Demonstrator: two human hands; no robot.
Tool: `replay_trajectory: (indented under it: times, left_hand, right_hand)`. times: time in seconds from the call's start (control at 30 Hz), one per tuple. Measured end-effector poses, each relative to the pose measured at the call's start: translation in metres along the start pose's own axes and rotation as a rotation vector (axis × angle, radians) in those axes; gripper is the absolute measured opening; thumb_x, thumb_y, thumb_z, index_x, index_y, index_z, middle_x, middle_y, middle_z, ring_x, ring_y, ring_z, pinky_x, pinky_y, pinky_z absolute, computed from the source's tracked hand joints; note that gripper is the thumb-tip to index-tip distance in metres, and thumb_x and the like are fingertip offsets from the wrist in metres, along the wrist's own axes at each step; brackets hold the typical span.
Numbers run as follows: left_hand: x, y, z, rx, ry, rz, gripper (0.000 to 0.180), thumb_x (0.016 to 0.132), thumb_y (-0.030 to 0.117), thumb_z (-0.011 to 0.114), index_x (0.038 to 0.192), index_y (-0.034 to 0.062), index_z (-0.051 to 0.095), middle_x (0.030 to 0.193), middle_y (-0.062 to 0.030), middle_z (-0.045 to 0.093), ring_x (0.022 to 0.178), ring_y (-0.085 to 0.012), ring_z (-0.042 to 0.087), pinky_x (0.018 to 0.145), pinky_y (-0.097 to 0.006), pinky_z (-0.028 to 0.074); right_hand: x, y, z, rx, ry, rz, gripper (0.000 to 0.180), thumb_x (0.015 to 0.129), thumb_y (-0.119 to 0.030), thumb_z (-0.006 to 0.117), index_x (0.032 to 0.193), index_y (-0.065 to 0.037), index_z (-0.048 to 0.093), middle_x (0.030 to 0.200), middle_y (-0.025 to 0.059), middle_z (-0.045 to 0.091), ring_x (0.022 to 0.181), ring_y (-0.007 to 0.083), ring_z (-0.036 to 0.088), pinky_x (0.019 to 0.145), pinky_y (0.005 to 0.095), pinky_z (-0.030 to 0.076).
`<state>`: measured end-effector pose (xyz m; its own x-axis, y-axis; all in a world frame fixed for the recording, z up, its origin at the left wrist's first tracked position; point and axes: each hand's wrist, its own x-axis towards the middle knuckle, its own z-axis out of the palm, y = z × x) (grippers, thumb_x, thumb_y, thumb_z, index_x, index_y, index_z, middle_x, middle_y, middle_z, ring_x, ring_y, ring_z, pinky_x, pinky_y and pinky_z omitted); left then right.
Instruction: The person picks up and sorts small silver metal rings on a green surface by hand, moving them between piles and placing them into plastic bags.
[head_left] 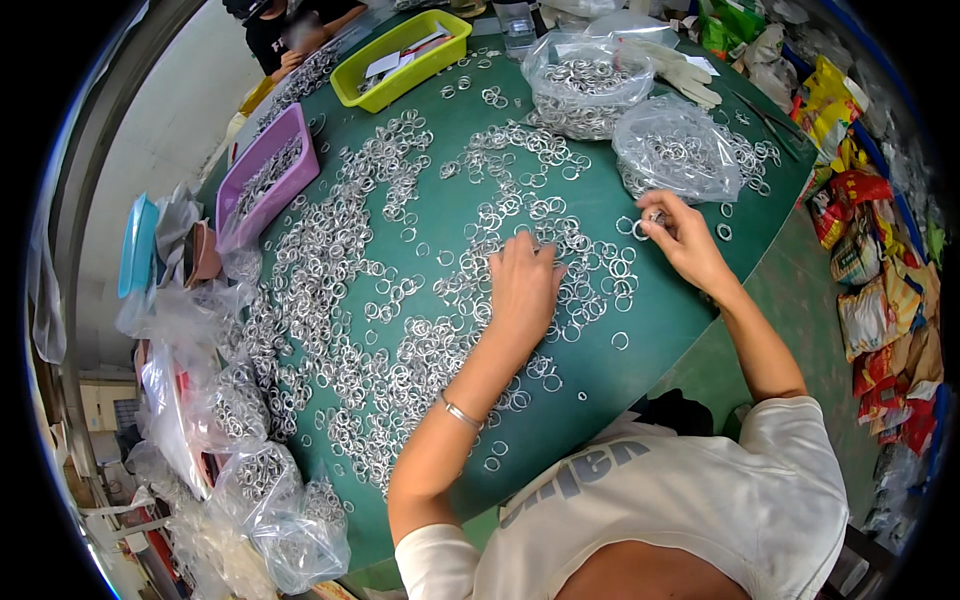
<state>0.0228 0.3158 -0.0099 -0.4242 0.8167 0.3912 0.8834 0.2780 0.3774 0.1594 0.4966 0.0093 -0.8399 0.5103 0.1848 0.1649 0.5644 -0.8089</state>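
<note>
Left hand (522, 282), loosely spread, dips among silver metal rings (425, 350) on the green worktop (600, 375) (any grip hidden); right hand (685, 240), curled, pinches rings near a clear plastic bag (672, 150)

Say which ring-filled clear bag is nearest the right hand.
The clear plastic bag just beyond the right hand; the bag behind it, to its left, and the left-edge bags lie farther away.
</note>
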Motion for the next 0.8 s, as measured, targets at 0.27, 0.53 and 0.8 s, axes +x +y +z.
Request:
replay_trajectory:
  times: [0.27,0.53,0.8]
  left_hand:
    - [0.008,-0.001,0.005,0.007,-0.056,-0.009,0.01,0.07,0.006,0.064,0.08,0.0017,0.063,0.082,-0.0093,0.051,0.08,-0.0238,0.05,0.068,-0.035,0.035]
    - [0.009,-0.012,-0.021,-1.572,-0.131,-0.708,0.013,0.075,0.01,0.059,0.084,0.0013,0.056,0.083,-0.0043,0.052,0.077,-0.0129,0.047,0.065,-0.029,0.04]
    - [-0.009,-0.033,-0.032,-2.153,0.01,-0.833,0.016,0.082,0.016,0.047,0.07,0.0087,0.041,0.067,-0.0029,0.038,0.054,-0.0098,0.033,0.04,-0.021,0.028]
  right_hand:
    - [0.003,0.009,0.017,-0.472,-0.098,-0.106,0.022,0.077,-0.009,0.057,0.096,0.001,0.052,0.088,0.0175,0.054,0.08,0.0373,0.055,0.068,0.044,0.044]
    - [0.0,0.002,-0.006,1.193,-0.436,0.442,0.023,0.086,-0.015,0.053,0.103,0.0,0.049,0.077,0.0042,0.051,0.056,0.0068,0.038,0.039,0.0186,0.029]
    - [0.001,-0.016,0.021,0.031,-0.338,-0.033,0.014,0.074,-0.015,0.065,0.081,-0.003,0.062,0.06,0.0048,0.052,0.057,0.0136,0.05,0.053,0.0281,0.04]
